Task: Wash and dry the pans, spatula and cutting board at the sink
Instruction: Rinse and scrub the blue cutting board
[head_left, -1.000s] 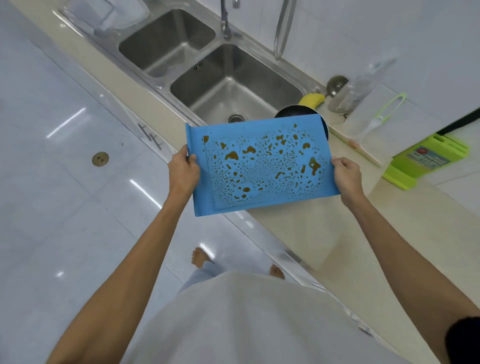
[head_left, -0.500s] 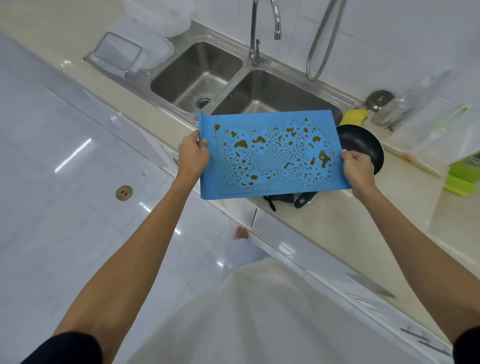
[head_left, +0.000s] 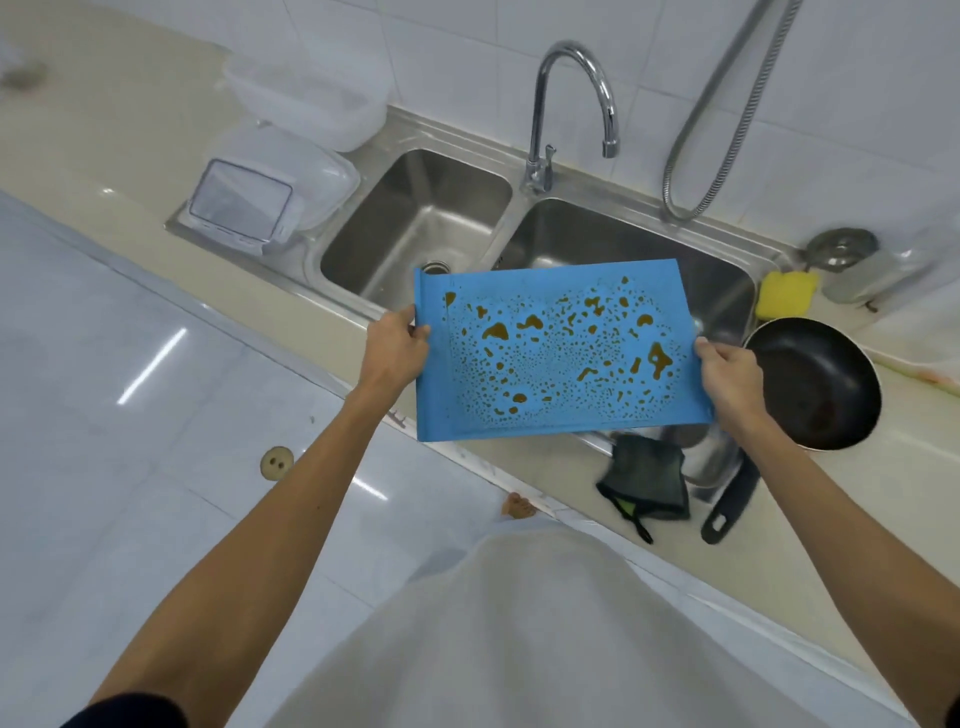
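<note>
Both arms reach out from the pale shirt. The left hand (head_left: 397, 351) grasps the blue cutting board (head_left: 550, 415) by its left short edge, thumb on top and fingers curled underneath. The right hand (head_left: 730, 376) pinches the opposite edge the same way. The board hangs between the two hands, roughly level, above the counter's front edge and the near rim of the sink (head_left: 519, 200). Its top face is speckled with brown droplets and a few bigger blotches.

Just below the right hand, a dark cloth (head_left: 644, 480) lies crumpled on the counter, and a black handle (head_left: 727, 499) sits right beside it. To the outside of that hand rests a black frying pan (head_left: 815, 384), close by the knuckles. Beyond the pan is a yellow sponge (head_left: 784, 293).

Past the board's far edge open the two steel basins, with the curved faucet (head_left: 571, 93) rising behind them. Far beyond the left hand, clear plastic containers (head_left: 244, 205) are stacked.
</note>
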